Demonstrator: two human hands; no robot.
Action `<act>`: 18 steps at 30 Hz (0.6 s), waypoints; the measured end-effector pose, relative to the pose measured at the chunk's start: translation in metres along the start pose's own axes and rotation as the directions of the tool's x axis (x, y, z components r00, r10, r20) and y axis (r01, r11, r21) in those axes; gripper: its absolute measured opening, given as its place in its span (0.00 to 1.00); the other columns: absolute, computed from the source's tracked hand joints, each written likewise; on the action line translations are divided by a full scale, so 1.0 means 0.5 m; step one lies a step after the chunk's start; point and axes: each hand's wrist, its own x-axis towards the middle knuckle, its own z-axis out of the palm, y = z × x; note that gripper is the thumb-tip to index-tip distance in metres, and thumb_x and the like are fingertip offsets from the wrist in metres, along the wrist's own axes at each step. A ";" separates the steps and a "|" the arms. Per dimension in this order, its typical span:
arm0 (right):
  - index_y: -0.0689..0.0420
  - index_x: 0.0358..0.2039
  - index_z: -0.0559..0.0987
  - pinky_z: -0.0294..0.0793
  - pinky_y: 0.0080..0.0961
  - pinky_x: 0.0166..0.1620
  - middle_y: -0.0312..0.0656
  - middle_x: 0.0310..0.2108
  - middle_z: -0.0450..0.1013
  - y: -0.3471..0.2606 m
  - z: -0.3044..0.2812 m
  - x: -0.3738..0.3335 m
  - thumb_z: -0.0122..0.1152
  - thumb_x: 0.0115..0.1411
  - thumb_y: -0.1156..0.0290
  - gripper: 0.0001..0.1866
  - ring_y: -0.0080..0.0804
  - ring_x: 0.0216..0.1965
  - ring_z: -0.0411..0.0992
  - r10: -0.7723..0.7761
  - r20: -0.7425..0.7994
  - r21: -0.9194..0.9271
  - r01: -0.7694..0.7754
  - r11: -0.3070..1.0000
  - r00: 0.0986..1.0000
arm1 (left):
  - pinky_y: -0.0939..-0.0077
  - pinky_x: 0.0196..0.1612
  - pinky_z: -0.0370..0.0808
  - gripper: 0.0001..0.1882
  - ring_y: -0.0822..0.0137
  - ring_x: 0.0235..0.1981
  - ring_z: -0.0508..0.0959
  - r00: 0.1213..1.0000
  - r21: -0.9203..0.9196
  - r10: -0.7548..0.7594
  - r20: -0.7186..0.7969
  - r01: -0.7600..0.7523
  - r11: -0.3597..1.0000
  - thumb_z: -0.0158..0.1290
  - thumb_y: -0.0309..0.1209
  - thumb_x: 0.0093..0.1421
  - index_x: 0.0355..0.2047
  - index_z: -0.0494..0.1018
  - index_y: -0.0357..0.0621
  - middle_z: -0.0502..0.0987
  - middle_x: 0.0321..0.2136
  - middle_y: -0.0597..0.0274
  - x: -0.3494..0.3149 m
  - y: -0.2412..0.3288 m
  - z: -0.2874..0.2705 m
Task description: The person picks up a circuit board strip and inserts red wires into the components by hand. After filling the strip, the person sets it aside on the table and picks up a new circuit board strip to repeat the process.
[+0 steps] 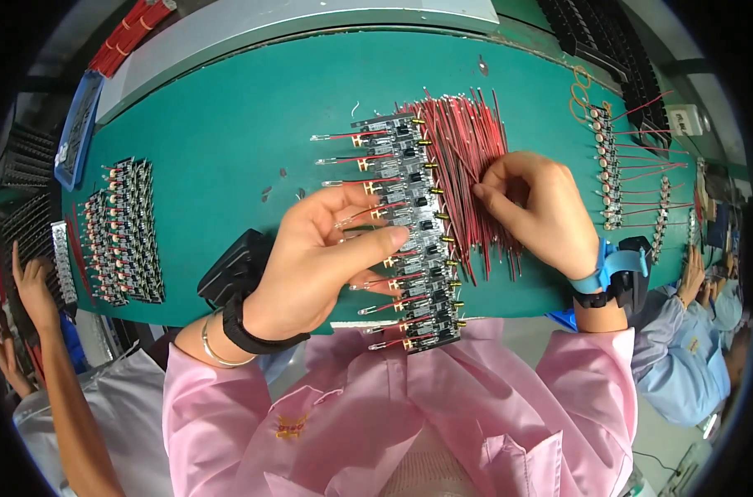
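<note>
My left hand grips a long strip of small circuit boards, thumb on its face and fingers underneath. Short red and black leads with clear tips stick out along the strip's left side, and small yellow-ended parts line its right edge. The strip's near end hangs over the table edge. Just right of it lies a thick bundle of red and black wires with bare ends. My right hand is at the bundle's right side, thumb and forefinger pinched together over the wires. Whatever sits between those fingertips is too small to make out.
Stacked board strips lie at left on the green mat. More boards with round parts and red wires lie at right, near rubber bands. A blue tray stands far left. Co-workers' hands show at both sides.
</note>
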 end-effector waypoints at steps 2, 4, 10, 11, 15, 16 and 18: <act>0.63 0.24 0.72 0.58 0.13 0.23 0.33 0.17 0.65 0.003 -0.019 0.000 0.57 0.46 0.77 0.05 0.15 0.18 0.58 0.032 0.107 0.098 -0.042 0.994 0.994 | 0.80 0.25 0.77 0.12 0.74 0.30 0.74 1.000 -0.006 0.004 -0.013 -0.004 1.000 0.50 0.18 0.50 0.35 0.65 0.37 0.71 0.34 0.61 0.004 0.002 -0.008; 0.63 0.27 0.72 0.58 0.12 0.23 0.32 0.18 0.64 0.002 -0.025 0.002 0.56 0.47 0.78 0.06 0.14 0.18 0.58 0.045 0.168 0.142 -0.069 0.987 0.985 | 0.80 0.25 0.77 0.12 0.73 0.30 0.74 1.000 -0.014 -0.004 -0.009 0.004 1.000 0.50 0.18 0.50 0.35 0.65 0.37 0.71 0.34 0.60 0.006 0.002 -0.011; 0.63 0.42 0.66 0.58 0.10 0.27 0.30 0.22 0.63 0.017 -0.024 0.012 0.53 0.49 0.81 0.17 0.13 0.22 0.57 0.030 0.169 0.436 -0.102 0.894 0.985 | 0.82 0.24 0.77 0.11 0.73 0.32 0.74 1.000 0.015 -0.009 -0.009 0.009 1.000 0.49 0.17 0.50 0.35 0.65 0.37 0.71 0.36 0.60 0.011 0.002 -0.019; 0.62 0.44 0.64 0.58 0.10 0.28 0.31 0.23 0.63 0.020 -0.024 0.012 0.52 0.50 0.81 0.19 0.13 0.23 0.57 0.020 0.184 0.413 -0.096 0.906 0.983 | 0.82 0.24 0.77 0.11 0.73 0.32 0.74 1.000 0.014 -0.011 -0.011 0.012 1.000 0.49 0.17 0.50 0.35 0.65 0.37 0.71 0.36 0.60 0.012 0.002 -0.019; 0.64 0.44 0.65 0.59 0.11 0.30 0.32 0.25 0.64 0.026 -0.027 0.011 0.52 0.49 0.82 0.19 0.15 0.26 0.59 -0.005 0.064 0.415 -0.022 0.910 0.998 | 0.82 0.24 0.76 0.12 0.72 0.32 0.74 1.000 0.003 -0.023 -0.021 0.023 1.000 0.50 0.17 0.50 0.35 0.64 0.38 0.71 0.36 0.60 0.015 0.000 -0.020; 0.64 0.44 0.65 0.59 0.11 0.30 0.32 0.25 0.64 0.027 -0.031 0.012 0.52 0.49 0.82 0.19 0.15 0.26 0.59 -0.004 0.063 0.413 -0.022 0.910 0.998 | 0.81 0.24 0.76 0.12 0.72 0.32 0.74 0.999 -0.005 -0.026 -0.029 0.025 1.000 0.50 0.17 0.49 0.36 0.64 0.38 0.71 0.36 0.60 0.015 -0.002 -0.020; 0.65 0.42 0.68 0.61 0.11 0.30 0.34 0.26 0.66 0.029 -0.049 0.013 0.51 0.49 0.82 0.16 0.16 0.25 0.62 0.055 0.083 0.583 -0.093 0.807 0.995 | 0.81 0.24 0.76 0.13 0.72 0.32 0.74 0.998 -0.022 -0.030 -0.046 0.029 0.999 0.50 0.17 0.49 0.36 0.63 0.38 0.71 0.36 0.60 0.014 -0.003 -0.021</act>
